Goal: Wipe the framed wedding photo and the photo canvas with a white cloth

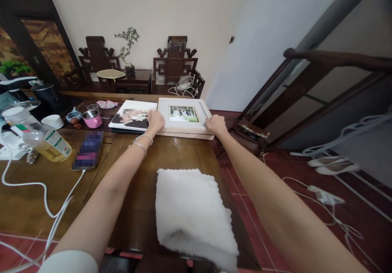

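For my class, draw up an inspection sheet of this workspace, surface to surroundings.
Surface: glossy brown wooden table.
Main things: pale rectangular wooden picture frame; beside it, flat white rectangular panel bearing a picture; nearer, folded white fluffy cloth.
Clutter: clear plastic bottle of yellowish liquid, round pink cup, dark rectangular phone.
Hands: left hand at the frame's left side, right hand at its near right corner; grips unclear.
Cables: thin white cord from phone; white power strip on floor.
Surroundings: dark carved wooden chairs, potted tree.

soft light, dim right side, stretched edges
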Motion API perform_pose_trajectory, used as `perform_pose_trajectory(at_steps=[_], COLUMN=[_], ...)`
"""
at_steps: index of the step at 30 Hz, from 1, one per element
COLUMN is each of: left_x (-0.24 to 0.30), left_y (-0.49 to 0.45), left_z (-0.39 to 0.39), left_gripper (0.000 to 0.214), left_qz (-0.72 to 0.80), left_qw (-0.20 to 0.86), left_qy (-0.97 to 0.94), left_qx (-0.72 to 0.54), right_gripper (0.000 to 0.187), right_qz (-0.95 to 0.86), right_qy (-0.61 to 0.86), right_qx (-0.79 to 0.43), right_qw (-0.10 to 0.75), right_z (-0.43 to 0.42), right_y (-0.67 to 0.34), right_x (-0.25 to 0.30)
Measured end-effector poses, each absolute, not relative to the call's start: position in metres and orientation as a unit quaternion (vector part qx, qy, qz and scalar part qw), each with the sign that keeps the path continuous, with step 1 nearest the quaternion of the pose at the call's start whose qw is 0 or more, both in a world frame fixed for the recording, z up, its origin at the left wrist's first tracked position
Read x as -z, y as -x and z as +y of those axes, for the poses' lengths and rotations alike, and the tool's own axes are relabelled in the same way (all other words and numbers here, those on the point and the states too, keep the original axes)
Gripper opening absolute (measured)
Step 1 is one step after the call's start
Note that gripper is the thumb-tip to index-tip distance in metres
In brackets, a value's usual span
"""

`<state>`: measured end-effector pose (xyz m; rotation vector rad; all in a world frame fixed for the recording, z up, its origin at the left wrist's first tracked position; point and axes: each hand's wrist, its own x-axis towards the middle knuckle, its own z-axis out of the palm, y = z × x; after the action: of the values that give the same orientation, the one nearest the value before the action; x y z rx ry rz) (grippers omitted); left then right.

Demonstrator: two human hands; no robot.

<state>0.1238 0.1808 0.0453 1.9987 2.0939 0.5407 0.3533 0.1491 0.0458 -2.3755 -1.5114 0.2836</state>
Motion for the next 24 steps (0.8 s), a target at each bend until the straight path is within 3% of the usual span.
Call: perform_pose_trajectory(at_steps=[12,15,18,21,24], left_x=[-0.051,-0.06,-0.066,-0.065,-0.062], left_y=[-0.11,-0.078,-0.036,0.003,0.03], left_z=[0.18,0.18,0.177,0.174,0.172], left_gripper=[0.045,0.045,0.051,0.076,0.089], left_qz=[0.701,0.714,0.781,0.829,0.841], left_qw=[0.076,0.058,0.012,0.023,0.009], left_qy=[-0.687,-0.675,-0.598,-0.536,-0.515], left_qx=[-0.174,-0.179,-0.179,-0.158,-0.168], right_gripper=[0.052,0.049,0.043,0.033,0.028], right_qz=[-0.596,-0.739,-0.849,-0.915,-0.956], right_qy=[0.781,0.627,0.445,0.332,0.267], right_qx=[-0.053,-0.01,-0.058,-0.086,0.015], right_qw=[0.181,0.247,0.279,0.21,0.119], right_z=[0.126,0.074,-0.009,-0.09,-0.136], right_y=[-0.348,-0.326,-0.298,-0.274,-0.262], right_x=[-0.061,-0.076,-0.091,-0.095,-0.082])
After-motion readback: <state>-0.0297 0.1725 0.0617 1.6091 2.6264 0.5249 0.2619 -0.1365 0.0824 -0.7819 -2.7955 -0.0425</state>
